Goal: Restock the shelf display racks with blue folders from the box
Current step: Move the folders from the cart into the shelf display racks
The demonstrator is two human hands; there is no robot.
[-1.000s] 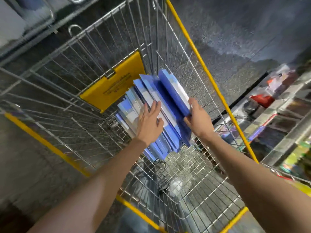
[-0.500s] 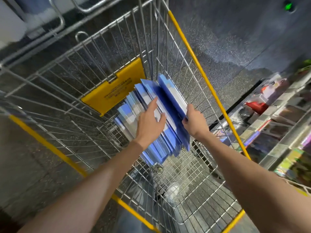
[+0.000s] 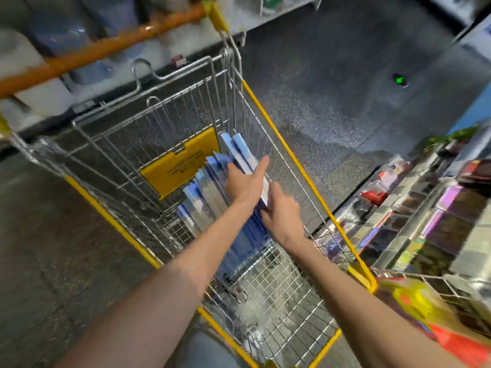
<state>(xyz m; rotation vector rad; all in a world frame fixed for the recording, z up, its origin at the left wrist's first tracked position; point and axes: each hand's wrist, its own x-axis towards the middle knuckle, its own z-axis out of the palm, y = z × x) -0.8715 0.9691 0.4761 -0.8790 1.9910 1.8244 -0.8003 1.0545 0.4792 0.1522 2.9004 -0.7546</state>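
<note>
Several blue folders [image 3: 202, 205] stand on edge in a row inside a wire shopping cart [image 3: 279, 134] with yellow rims. My left hand [image 3: 245, 181] lies over the right end of the row. Its fingers are curled down between the folders and its thumb stretches along the top of the outer ones. Right beside it, my right hand [image 3: 281, 211] grips the near edge of the rightmost folders. The two hands touch, with that bunch of folders between them.
A yellow plastic flap [image 3: 180, 163] hangs on the cart's far wall, below an orange handle bar [image 3: 106, 46]. Display shelves [image 3: 425, 208] with colourful stationery run along the right. A wire basket [image 3: 425, 301] of bright items sits at lower right. The floor is dark and speckled.
My left hand has shifted right from the middle of the row onto the rightmost folders, and its fingers have curled in. The hands now touch. My view has tilted up, showing the cart handle.
</note>
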